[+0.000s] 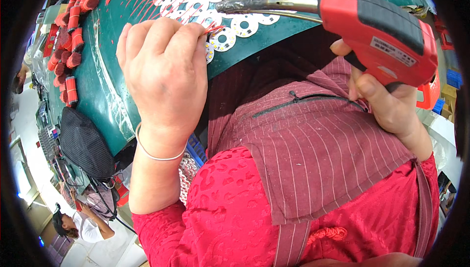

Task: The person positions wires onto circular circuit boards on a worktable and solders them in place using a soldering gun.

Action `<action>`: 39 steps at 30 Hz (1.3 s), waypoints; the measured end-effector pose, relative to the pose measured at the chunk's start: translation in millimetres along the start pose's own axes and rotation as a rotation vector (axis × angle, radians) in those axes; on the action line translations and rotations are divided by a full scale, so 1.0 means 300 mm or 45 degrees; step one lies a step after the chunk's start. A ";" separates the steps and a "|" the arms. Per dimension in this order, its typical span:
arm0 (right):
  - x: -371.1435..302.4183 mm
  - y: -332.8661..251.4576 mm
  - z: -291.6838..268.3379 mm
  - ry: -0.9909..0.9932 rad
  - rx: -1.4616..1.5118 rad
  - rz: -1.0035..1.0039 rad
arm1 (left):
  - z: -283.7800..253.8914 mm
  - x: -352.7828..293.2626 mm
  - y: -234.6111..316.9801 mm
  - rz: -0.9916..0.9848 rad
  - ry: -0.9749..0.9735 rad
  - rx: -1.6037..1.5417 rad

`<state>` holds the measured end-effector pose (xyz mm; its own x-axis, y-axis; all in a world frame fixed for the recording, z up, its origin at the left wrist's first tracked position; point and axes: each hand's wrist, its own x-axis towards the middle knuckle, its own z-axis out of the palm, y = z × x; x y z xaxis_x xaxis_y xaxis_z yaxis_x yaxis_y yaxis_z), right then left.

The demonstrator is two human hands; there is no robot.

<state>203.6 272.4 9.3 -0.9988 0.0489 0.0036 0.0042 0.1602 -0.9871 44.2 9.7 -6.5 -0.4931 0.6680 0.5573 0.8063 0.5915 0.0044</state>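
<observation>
My right hand (391, 103) grips a red and black soldering gun (342, 12) by its handle. Its dark tip and a thin metal feed tube point left, over the white ring-shaped circuit boards (224, 39) that lie in rows on the green table. Beside the tip, my left hand (164, 66) is closed, with fingers pinched on thin red wires (211, 29) at the near edge of the boards. The fingertips themselves are mostly hidden behind the knuckles. More red wires (183, 10) stretch across the boards beyond this hand.
Bundles of red wires (73, 39) are heaped along the left side of the green table (110, 91). A black mesh bag (85, 142) hangs by its left edge. Another person (81, 223) is at the lower left. Blue bins (454, 78) stand at the far right.
</observation>
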 end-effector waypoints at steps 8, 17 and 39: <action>-0.021 0.000 -0.008 0.045 0.017 -0.021 | -0.024 -0.017 0.030 0.029 0.025 0.084; -0.034 -0.032 -0.018 -0.026 0.175 -0.011 | -0.044 -0.044 0.035 0.080 -0.004 0.001; -0.025 -0.039 0.019 -0.029 0.023 0.203 | -0.050 -0.030 0.040 0.080 -0.052 0.008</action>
<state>210.9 264.6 19.8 -0.9864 0.0496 -0.1566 0.1620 0.1341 -0.9776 63.4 3.9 1.0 -0.4546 0.7218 0.5218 0.8341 0.5506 -0.0349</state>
